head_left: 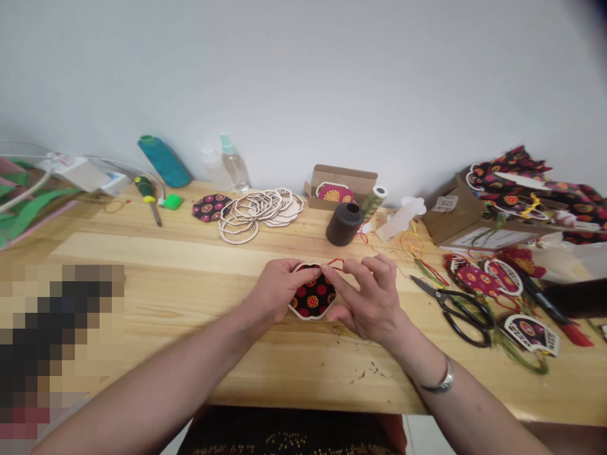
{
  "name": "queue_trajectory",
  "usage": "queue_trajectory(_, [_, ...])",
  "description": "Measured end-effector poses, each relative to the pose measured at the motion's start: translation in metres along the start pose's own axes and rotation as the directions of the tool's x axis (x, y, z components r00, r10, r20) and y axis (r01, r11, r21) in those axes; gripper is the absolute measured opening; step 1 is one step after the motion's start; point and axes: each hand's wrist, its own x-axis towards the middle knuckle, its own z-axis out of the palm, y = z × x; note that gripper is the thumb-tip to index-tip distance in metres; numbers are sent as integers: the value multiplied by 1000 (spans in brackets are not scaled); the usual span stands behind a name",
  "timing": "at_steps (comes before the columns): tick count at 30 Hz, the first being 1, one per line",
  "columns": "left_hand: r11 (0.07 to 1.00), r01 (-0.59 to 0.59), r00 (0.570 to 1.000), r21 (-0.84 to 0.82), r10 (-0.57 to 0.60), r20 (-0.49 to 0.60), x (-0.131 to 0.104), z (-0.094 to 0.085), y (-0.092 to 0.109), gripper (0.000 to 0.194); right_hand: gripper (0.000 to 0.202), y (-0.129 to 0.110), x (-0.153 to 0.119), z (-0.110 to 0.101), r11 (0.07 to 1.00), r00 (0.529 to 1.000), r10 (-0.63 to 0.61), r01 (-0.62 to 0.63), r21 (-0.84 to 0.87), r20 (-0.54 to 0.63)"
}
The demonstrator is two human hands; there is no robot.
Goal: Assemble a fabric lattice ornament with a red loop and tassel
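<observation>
Between my hands, above the front of the wooden table (190, 278), is a flat ornament (312, 299) with a scalloped pale wooden rim and black cloth patterned with red and yellow flowers. My left hand (279, 284) grips its left side, thumb lying over the top of the cloth. At the right edge, my right hand (367, 294) pinches the ornament's upper rim with a fingertip, its thumb near the lower right. A red cord (336, 261) rises from the top beside my right fingers. Black-handled scissors (455, 306) lie to the right of my right hand.
Behind the hands lie wooden cut-out frames (260, 212), a black thread cone (344, 224) and a small cardboard box (344, 177). A screwdriver (149, 199) and teal thread cone (164, 161) are at left. Tasselled ornaments (481, 278) and a larger box (455, 212) occupy the right.
</observation>
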Motion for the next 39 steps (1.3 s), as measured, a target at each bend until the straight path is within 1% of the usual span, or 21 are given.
queue_trajectory(5, [1000,-15,1000,12,15,-1,-1,1,-1,25,56,1,0,0,1000,999,-11,12,-26,43])
queue_trajectory(12, [999,-17,1000,32,17,5,-1,1,0,23,57,1,1,-2,999,997,-20,23,-42,74])
queue_trajectory(22, [1000,-7,998,1,7,59,-1,1,3,25,57,2,1,-2,998,997,-10,14,-57,81])
queue_trajectory(28, [1000,-3,1000,-17,4,23,-1,2,2,25,55,1,1,-1,999,997,-15,18,-36,75])
queue_trajectory(35, [999,-21,1000,41,22,-15,1,0,-2,24,57,-1,2,-1,1000,998,-14,14,-6,63])
queue_trajectory(39, [999,-27,1000,35,27,-16,1,2,-1,25,56,-1,0,0,1000,997,1,-3,26,73])
